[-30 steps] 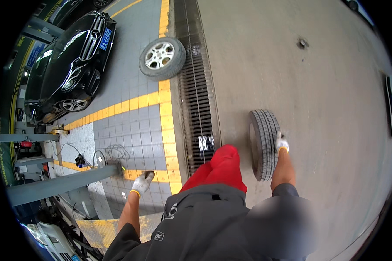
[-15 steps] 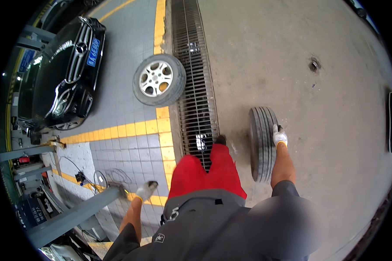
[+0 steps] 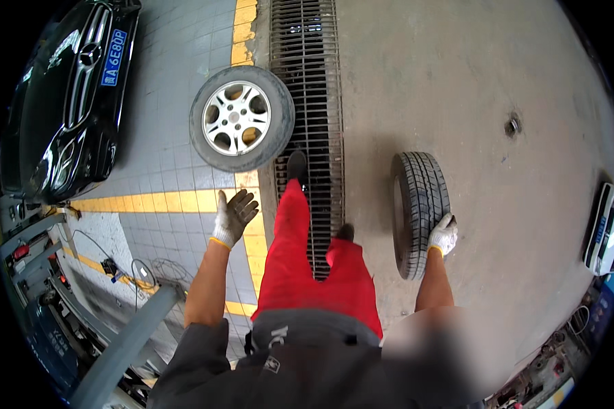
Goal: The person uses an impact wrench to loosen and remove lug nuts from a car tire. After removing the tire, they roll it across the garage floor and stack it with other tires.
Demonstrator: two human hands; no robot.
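My left hand (image 3: 235, 217), in a white knitted glove with a dark palm and yellow cuff, is open and empty, fingers spread just below a flat-lying wheel (image 3: 241, 118) with a silver spoked rim. That wheel rests at the tiled floor's edge, reaching the drain grate (image 3: 314, 75). My right hand (image 3: 443, 235), gloved alike, is closed on the tread edge of an upright tyre (image 3: 419, 204) on the concrete beside the grate. Its inner side is mostly turned away. My legs in red trousers (image 3: 290, 259) stand over the grate.
A black car (image 3: 65, 102) stands at left on tiles with yellow lines (image 3: 153, 202). Steel lift arms (image 3: 129, 334) and cables (image 3: 143, 273) lie at lower left. A round fitting (image 3: 513, 125) sits in the concrete. A white car (image 3: 602, 228) shows at the right rim.
I have stepped along the grate, nearer the flat wheel. My left hand has risen toward it with fingers spreading. The upright tyre has kept moving along with my right hand.
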